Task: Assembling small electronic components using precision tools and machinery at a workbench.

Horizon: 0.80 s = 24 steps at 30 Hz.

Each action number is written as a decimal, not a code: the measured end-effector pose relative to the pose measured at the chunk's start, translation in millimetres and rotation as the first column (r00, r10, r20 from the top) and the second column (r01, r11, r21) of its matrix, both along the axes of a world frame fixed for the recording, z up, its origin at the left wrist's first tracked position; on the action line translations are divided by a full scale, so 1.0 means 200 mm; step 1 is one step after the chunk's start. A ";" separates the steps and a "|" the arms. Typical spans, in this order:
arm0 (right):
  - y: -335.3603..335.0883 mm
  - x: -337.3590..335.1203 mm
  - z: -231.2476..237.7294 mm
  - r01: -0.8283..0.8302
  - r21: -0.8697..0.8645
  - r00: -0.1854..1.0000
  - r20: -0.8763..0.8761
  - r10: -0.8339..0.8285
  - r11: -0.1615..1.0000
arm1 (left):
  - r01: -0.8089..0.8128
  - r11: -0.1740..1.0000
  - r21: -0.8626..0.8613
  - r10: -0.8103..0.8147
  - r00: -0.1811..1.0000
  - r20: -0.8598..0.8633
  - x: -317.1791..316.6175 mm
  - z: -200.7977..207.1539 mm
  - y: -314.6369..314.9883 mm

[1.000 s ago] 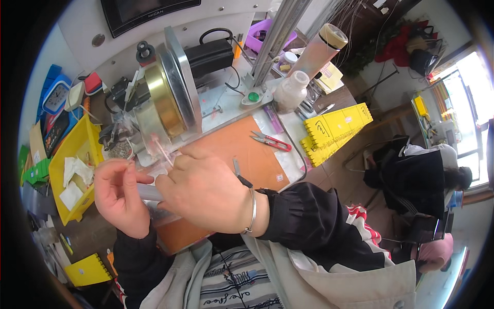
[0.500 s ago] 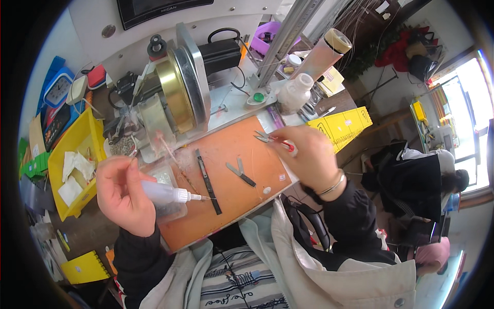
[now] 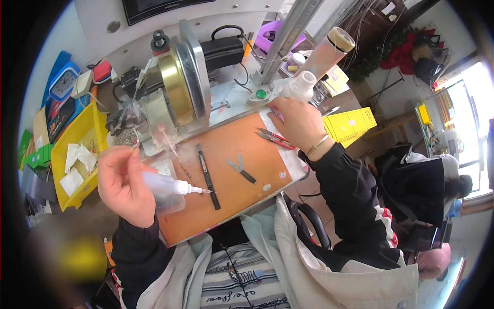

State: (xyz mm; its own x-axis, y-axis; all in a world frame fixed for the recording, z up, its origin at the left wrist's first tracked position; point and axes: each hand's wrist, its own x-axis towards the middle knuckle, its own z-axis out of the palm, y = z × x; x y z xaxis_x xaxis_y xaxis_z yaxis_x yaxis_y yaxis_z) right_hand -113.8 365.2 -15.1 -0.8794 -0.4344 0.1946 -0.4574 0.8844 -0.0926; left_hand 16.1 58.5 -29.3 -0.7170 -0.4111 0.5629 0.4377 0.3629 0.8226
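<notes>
A translucent squeeze bottle [image 3: 160, 183] is clamped in the fingers of the left hand [image 3: 126, 185], above the left part of an orange board [image 3: 226, 141], its needle pointed right across a black pen-like tool [image 3: 207, 177]. Bare board is left around a small Y-shaped tool [image 3: 246, 174]. Red-handled snips [image 3: 281, 140] are laid across the right edge, just beside the right hand [image 3: 301, 126]; whether its fingers are closed cannot be told. The far edge is bounded by a gold-drummed machine [image 3: 175, 85].
</notes>
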 end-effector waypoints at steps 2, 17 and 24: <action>-0.01 -0.04 -0.03 0.067 0.108 0.998 -0.017 -0.065 0.992 | -0.003 1.000 0.007 0.003 1.000 0.002 0.00 0.01 0.00; 0.04 -0.01 -0.03 0.044 0.045 0.980 0.190 -0.052 0.998 | 0.041 0.999 0.017 -0.041 0.999 0.003 0.02 0.02 -0.01; 0.24 0.18 0.20 -0.119 -0.421 0.906 -0.417 -0.075 0.899 | -0.049 0.997 0.059 0.043 0.995 0.095 0.01 0.04 0.00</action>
